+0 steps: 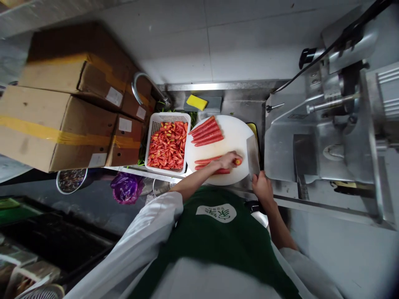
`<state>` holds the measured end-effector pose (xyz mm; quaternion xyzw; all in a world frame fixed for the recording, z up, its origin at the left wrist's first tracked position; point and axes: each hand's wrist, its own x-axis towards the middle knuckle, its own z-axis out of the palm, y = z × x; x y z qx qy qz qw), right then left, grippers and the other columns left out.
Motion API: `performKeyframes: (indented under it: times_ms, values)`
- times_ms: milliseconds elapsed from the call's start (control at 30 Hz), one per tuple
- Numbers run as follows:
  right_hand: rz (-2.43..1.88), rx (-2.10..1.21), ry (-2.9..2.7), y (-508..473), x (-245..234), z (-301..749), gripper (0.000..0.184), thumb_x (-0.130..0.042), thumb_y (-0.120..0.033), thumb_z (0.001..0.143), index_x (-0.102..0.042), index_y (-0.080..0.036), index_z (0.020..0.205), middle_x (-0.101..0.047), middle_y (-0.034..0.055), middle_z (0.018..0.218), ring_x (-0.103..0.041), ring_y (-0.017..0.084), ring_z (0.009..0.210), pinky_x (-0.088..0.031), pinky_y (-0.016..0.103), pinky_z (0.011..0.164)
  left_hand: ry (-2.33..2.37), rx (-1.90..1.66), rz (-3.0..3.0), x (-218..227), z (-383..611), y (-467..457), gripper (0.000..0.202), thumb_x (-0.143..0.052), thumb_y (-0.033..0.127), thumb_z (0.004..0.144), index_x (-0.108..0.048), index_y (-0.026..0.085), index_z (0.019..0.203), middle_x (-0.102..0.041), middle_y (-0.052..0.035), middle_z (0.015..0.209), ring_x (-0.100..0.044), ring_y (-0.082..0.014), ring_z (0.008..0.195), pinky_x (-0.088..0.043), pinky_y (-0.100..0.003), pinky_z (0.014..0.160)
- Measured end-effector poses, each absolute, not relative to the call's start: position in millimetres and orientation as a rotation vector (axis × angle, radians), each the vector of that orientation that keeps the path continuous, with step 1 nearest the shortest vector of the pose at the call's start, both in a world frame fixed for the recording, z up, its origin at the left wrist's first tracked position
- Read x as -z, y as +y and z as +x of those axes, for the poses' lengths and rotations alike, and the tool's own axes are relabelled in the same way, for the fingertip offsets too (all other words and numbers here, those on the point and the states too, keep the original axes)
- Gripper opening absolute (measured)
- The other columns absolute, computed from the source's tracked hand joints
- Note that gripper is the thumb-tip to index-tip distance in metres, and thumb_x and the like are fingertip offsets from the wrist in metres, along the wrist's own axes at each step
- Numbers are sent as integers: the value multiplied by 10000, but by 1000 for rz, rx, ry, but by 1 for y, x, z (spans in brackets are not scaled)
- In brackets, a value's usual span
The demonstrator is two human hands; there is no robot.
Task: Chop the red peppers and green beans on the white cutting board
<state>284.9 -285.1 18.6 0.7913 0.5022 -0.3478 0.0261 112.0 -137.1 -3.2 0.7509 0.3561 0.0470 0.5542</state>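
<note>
My left hand [229, 160] is closed on a carrot [237, 161] whose cut end points to the right, over the round white cutting board [227, 124]. Under and beside that hand lie a few more carrots [207, 160]. Farther back on the board, several whole carrots [207, 132] lie side by side. At the board's right edge, my right hand [262, 187] grips the handle of a cleaver [252, 155]; its broad blade points away from me. Left of the board stands a white plastic basket [152, 123] full of cut carrot pieces [168, 145].
Cardboard boxes [34, 124] are stacked at the left, near a curved faucet [134, 89]. A yellow sponge [197, 102] lies behind the board. A metal slicing machine [333, 116] stands at the right. Below the counter's left side are a purple bag [126, 187] and a metal bucket [71, 181].
</note>
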Motion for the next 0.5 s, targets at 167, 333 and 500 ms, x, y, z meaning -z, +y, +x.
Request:
performKeyframes:
  times_ms: [167,333,500]
  values:
    - [2430,1066,1557,-282,-29,286,332,-354,-315,1046,-526,-102,1233,-695,166,961,-674,297,937,-447,332,772,856,-634,1027,-48,67,-133,446,-787,185,727,-632,185,1145,-612,-35,972,-588,-110,753,-538,-269,689]
    - [2324,982,1703,-264,-28,281,398,-331,-352,1043,-546,-83,1242,-701,196,947,-686,332,922,-471,356,741,902,-1084,538,-90,-29,-156,492,-772,339,737,-566,222,1168,-613,-36,950,-601,-120,731,-494,-182,520]
    - [2152,866,1847,-250,-11,279,447,-323,-343,1016,-595,-47,1211,-710,219,894,-706,353,882,-520,401,741,883,-1487,142,-81,-126,-218,217,-629,301,800,-579,184,975,-588,-30,816,-502,-77,573,-404,-146,443]
